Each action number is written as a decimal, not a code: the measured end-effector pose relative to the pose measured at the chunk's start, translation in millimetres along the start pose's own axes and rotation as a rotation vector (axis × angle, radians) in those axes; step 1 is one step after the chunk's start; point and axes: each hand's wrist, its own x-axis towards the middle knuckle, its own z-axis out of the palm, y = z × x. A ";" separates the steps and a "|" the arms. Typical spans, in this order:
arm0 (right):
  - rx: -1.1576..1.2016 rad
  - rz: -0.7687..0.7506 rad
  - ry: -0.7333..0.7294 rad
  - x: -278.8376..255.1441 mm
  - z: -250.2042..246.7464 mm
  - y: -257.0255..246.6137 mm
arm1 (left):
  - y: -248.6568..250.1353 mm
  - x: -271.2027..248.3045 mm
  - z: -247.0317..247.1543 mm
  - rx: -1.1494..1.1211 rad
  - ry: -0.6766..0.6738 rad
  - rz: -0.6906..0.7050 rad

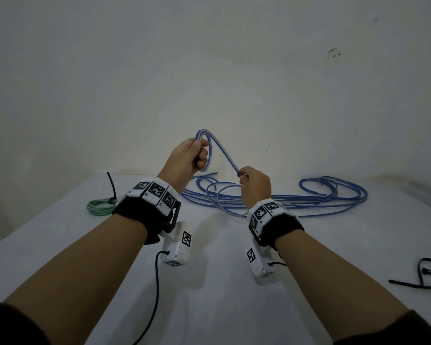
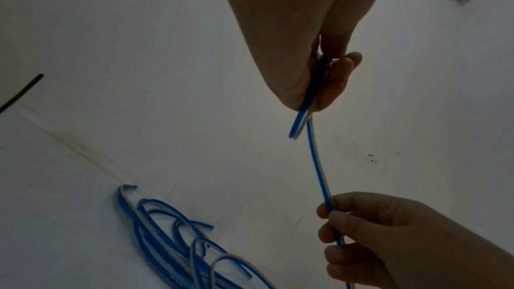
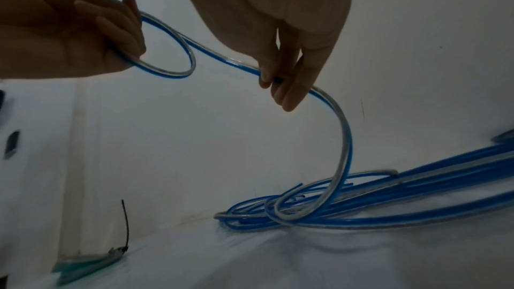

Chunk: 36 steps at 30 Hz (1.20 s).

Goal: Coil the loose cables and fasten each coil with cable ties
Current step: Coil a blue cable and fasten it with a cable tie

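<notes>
Blue cable (image 1: 224, 155) at frame centre is gripped by the left hand (image 1: 188, 158), fingers curled round one small first loop, seemingly to anchor the coil. Lower right, the right hand (image 1: 255, 186) pinches the feeding strand. Beyond lies the glossy, springy blue-and-clear slack on the white table (image 1: 209, 282).

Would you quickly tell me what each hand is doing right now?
Left hand: closed, gripping a small loop of the blue cable.
Right hand: closed, pinching the same cable further along.
</notes>
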 end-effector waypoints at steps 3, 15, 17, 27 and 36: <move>-0.079 -0.118 -0.110 -2.9 2.4 -5.0 | -1.5 3.3 4.1 0.115 0.010 0.046; -0.036 -0.514 -0.268 -13.9 -5.7 -33.4 | -30.1 3.6 1.8 0.792 0.040 0.159; -0.054 -0.535 -0.259 -14.6 -7.2 -32.3 | -31.4 1.6 -0.6 0.929 0.017 0.166; -0.233 -0.507 -0.060 -17.5 -8.6 -24.4 | -32.3 -4.1 1.0 1.109 -0.080 0.057; -0.182 -0.538 -0.200 -10.5 -11.7 -22.2 | -21.8 -12.1 -2.5 1.144 -0.174 -0.036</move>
